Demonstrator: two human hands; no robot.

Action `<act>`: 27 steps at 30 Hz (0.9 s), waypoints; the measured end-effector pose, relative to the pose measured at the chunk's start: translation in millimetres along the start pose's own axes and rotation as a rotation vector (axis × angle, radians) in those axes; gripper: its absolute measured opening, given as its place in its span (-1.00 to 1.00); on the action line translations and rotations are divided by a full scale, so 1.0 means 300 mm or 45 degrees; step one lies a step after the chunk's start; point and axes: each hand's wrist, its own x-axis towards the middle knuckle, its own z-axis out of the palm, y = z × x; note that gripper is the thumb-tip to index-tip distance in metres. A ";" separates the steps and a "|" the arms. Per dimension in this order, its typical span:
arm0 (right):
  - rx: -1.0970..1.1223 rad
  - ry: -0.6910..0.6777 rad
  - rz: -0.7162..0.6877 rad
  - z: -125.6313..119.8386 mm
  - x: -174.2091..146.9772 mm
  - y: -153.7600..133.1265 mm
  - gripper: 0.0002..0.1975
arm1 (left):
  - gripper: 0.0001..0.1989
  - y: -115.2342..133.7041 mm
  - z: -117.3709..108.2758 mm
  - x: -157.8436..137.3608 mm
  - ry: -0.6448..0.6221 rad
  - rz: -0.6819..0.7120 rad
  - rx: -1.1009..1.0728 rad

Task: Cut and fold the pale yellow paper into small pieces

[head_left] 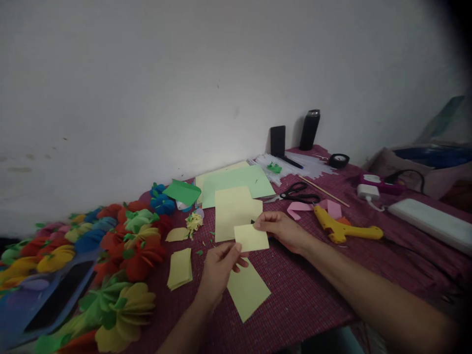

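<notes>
A small pale yellow piece of paper (251,238) is held up between my hands. My left hand (222,265) pinches its lower left corner, and my right hand (277,226) grips its upper right corner. A small dark tip shows by my right fingertips; what it belongs to is hidden. Beneath my hands lies a yellow sheet (249,290), turned at an angle on the cloth. Behind them are larger yellow sheets (232,204) on a light green sheet (241,179). A stack of small yellow pieces (180,268) rests left of my left hand.
Colourful paper flowers (143,246) crowd the left side, around a dark phone-like slab (61,295). To the right are black-handled scissors (300,192), a yellow glue gun (341,228), pink strips (300,209) and a white power strip (427,221). A black bottle (310,130) stands by the wall.
</notes>
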 end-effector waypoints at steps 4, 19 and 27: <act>-0.044 -0.015 0.006 0.001 0.001 0.011 -0.84 | -0.70 -0.012 -0.003 0.003 0.009 0.005 0.038; -0.336 -0.149 0.098 0.015 -0.020 -0.001 -0.68 | -0.77 -0.001 -0.015 0.007 0.105 -0.017 -0.185; -0.153 -0.184 0.204 0.008 -0.020 0.006 -0.69 | -0.81 0.006 -0.004 0.000 -0.006 0.043 -0.069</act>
